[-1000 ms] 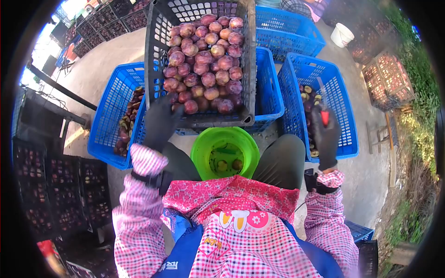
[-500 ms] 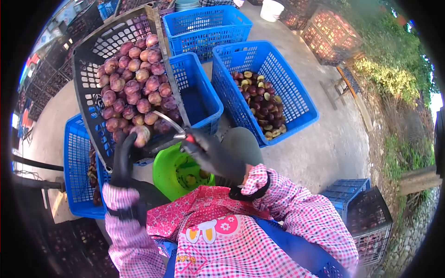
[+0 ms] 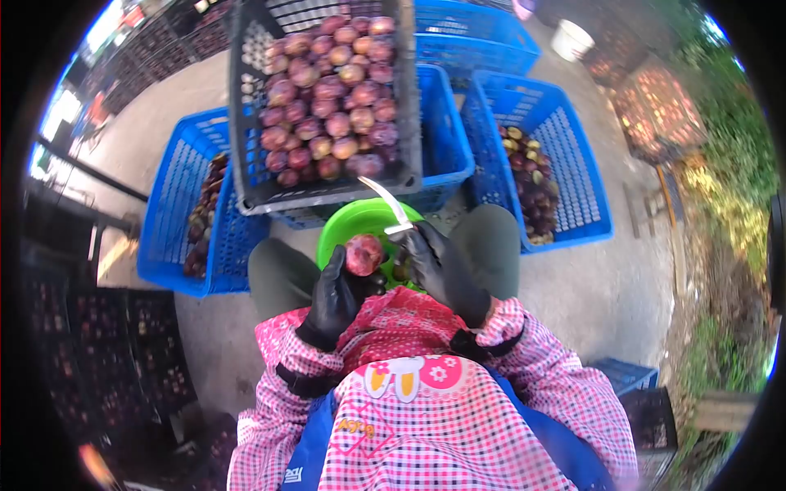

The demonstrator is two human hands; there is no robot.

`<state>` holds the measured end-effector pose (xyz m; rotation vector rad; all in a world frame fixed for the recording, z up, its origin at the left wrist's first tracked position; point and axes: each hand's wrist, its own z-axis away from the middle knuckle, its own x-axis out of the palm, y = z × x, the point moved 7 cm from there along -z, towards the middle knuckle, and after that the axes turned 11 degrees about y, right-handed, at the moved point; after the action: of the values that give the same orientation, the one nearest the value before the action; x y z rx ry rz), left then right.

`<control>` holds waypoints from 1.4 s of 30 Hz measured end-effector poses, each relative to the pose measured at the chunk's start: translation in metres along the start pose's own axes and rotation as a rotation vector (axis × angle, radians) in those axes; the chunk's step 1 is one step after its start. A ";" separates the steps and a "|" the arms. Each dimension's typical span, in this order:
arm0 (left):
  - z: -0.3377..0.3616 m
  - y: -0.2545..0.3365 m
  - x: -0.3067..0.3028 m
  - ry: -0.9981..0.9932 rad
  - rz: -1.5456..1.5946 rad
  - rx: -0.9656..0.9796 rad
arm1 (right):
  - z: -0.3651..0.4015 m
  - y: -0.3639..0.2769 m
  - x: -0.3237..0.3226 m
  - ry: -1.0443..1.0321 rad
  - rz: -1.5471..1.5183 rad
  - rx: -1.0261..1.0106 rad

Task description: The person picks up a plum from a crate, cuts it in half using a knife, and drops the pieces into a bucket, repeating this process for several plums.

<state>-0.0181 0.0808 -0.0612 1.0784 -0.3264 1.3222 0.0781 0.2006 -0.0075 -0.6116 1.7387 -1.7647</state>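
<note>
My left hand, in a black glove, is closed round a reddish-purple plum. It holds the plum over the bright green bucket between my knees. Just to the right, my gloved right hand grips a curved knife, its blade pointing up and left, apart from the plum. The knife's handle is mostly hidden in the fingers. Beyond the bucket, a black crate full of whole plums rests tilted toward me on blue crates.
On the right, a blue crate contains cut plums. Another blue crate on the left holds dark fruit. Stacked dark crates stand at lower left, a white bucket at the back. Plants line the right edge.
My left hand has brought the plum from the black crate's edge to above the green bucket. My right hand has drawn the knife back beside it. The camera view has shifted.
</note>
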 end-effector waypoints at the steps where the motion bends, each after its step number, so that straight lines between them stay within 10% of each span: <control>1: -0.001 0.004 -0.005 0.015 0.009 0.027 | 0.004 -0.006 0.000 0.010 0.167 -0.155; 15: 0.011 -0.001 0.022 -0.200 -0.122 0.090 | 0.031 -0.029 0.013 0.086 0.599 -0.487; 20: 0.026 0.017 0.038 -0.018 -0.664 0.306 | 0.034 -0.010 0.017 0.122 0.758 -0.504; 23: 0.018 0.018 0.028 -0.130 -0.569 0.197 | 0.033 -0.003 0.008 0.070 0.533 -0.416; 25: 0.000 0.022 0.017 -0.190 -0.445 0.233 | 0.039 0.006 0.017 -0.447 -0.404 0.357; 27: 0.003 0.023 0.015 -0.242 -0.308 0.266 | 0.049 -0.015 0.024 -0.592 -0.580 0.278; 33: 0.003 0.035 0.009 -0.131 -0.530 0.396 | 0.023 -0.018 0.013 -0.118 0.454 -0.381; 42: 0.003 0.042 0.002 -0.083 -0.584 0.409 | 0.030 -0.016 0.023 -0.105 0.575 -0.344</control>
<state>-0.0535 0.0744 -0.0393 1.4368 0.2054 0.8312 0.0806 0.1633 0.0079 -0.2843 1.9146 -1.0361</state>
